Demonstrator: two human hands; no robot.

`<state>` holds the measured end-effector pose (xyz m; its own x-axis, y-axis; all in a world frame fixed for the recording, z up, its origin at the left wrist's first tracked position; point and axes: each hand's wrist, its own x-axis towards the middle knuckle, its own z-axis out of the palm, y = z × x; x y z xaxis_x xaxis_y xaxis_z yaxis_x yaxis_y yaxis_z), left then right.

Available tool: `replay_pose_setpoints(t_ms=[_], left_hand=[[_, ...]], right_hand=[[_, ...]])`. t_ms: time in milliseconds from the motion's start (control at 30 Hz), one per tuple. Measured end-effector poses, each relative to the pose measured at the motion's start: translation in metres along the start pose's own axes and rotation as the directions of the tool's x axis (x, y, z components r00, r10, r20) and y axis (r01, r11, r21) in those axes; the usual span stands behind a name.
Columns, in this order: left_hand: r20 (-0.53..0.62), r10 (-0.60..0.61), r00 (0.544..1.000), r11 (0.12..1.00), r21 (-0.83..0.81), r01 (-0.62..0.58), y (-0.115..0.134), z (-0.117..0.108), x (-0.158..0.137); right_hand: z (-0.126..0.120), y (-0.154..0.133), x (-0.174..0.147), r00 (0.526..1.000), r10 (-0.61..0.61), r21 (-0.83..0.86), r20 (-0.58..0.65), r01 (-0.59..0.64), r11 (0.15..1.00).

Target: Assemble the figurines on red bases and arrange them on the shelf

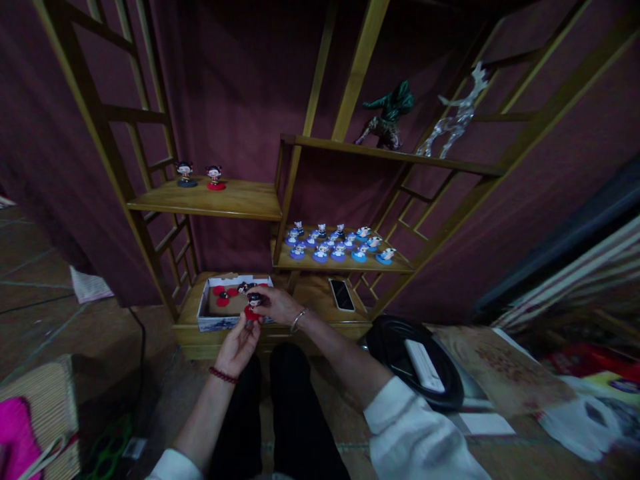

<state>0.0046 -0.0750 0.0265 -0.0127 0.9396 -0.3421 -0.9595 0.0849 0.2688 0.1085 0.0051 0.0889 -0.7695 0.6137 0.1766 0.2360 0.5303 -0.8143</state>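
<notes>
A small doll figurine [255, 301] with black hair and a red round base is between my two hands, above the front edge of an open cardboard box [219, 323]. My left hand [239, 348] grips the figurine's red base from below with its fingertips. From the right, my right hand [281, 307] closes around the figurine's upper part. Inside the box lie several red discs [223, 302] and at least one more black-haired figurine [244, 288]. My right hand partly hides the box's right end.
Two similar figurines [215, 177] stand on the left shelf [245, 197]. Several purple and blue figurines [321, 252] fill the middle shelf. A phone [342, 295] lies right of the box. Higher up are a dark green statue [390, 115] and a clear deer [455, 119]. A black round stool [400, 347] stands at right.
</notes>
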Motion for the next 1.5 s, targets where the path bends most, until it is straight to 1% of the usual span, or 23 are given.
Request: replay_pose_setpoints(t_ms=[167, 333, 433, 500, 633, 767, 1033, 1167, 1267, 1500], left_hand=[[-0.006, -0.002, 1.000, 1.000, 0.015, 0.002, 0.000, 0.003, -0.002], [0.035, 0.013, 0.999, 0.999, 0.038, -0.015, 0.003, 0.010, -0.003], [0.052, 0.017, 0.998, 0.999, 0.038, -0.019, 0.005, 0.012, -0.002], [0.067, 0.018, 0.998, 0.999, 0.038, -0.021, 0.005, 0.013, -0.002], [0.090, 0.020, 0.996, 0.999, 0.042, -0.023, 0.005, 0.014, 0.000], [0.103, 0.023, 0.994, 0.999, 0.040, -0.027, 0.004, 0.016, 0.001], [0.130, 0.030, 0.991, 0.999, 0.039, -0.036, 0.005, 0.016, 0.000], [0.100, 0.029, 0.995, 0.999, 0.037, -0.032, 0.007, 0.018, -0.001], [0.068, 0.056, 0.996, 0.998, 0.021, -0.057, 0.008, 0.020, -0.002], [0.067, 0.052, 0.996, 0.998, 0.019, -0.054, 0.007, 0.023, -0.003]], right_hand=[[-0.002, -0.004, -0.001, 0.999, -0.034, -0.044, -0.011, 0.033, 0.998], [-0.005, -0.002, 0.000, 0.999, -0.025, -0.052, -0.041, 0.023, 0.998], [-0.006, 0.001, 0.000, 0.998, -0.002, 0.004, -0.070, 0.002, 1.000], [-0.007, 0.002, 0.000, 0.998, 0.023, 0.081, -0.060, -0.019, 0.997], [-0.007, 0.003, 0.000, 0.997, 0.057, 0.245, -0.046, -0.044, 0.969], [-0.006, 0.005, -0.001, 0.993, 0.095, 0.328, -0.071, -0.066, 0.942], [-0.001, 0.015, -0.001, 0.981, 0.136, 0.379, -0.140, -0.074, 0.922], [0.000, 0.011, -0.002, 0.984, 0.143, 0.405, -0.110, -0.088, 0.910], [0.001, 0.008, -0.004, 0.986, 0.145, 0.430, -0.087, -0.094, 0.898], [0.002, 0.008, -0.006, 0.983, 0.126, 0.388, -0.130, -0.067, 0.919]])
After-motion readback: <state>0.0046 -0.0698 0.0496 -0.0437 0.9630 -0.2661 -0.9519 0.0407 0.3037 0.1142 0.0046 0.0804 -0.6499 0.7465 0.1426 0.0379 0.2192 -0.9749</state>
